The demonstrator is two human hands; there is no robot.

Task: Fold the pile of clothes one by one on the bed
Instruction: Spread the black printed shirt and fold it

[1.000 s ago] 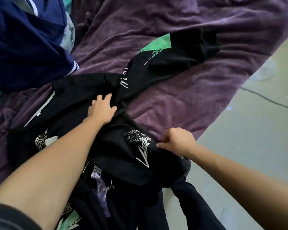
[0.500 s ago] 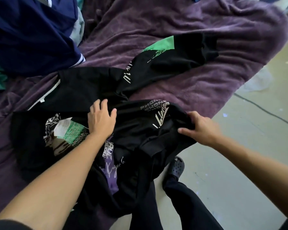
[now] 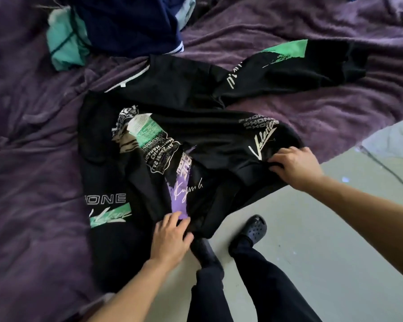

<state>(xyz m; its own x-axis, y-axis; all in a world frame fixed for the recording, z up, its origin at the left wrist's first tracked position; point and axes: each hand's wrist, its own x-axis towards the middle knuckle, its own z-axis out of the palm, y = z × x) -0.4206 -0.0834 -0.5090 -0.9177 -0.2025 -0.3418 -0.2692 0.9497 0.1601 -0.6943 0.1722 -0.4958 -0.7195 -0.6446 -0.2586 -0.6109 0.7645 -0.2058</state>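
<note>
A black long-sleeved shirt [image 3: 184, 94] with white, green and purple prints lies spread on the purple bed cover [image 3: 33, 159], its hem hanging over the bed's edge. One sleeve stretches to the far right. My left hand [image 3: 171, 238] grips the shirt's hem near the purple print at the bed edge. My right hand [image 3: 296, 166] pinches a fold of the black cloth at the shirt's right side, beside the white script lettering.
A pile of clothes, navy blue [image 3: 130, 22] and teal [image 3: 65, 45], lies at the back left of the bed. My legs and a dark clog [image 3: 254, 228] stand on the grey floor [image 3: 323, 240] at the bed's edge.
The shirt has been opened out and its printed front now shows. My left hand slid from the chest down to the hem; my right hand pulled the cloth out to the right.
</note>
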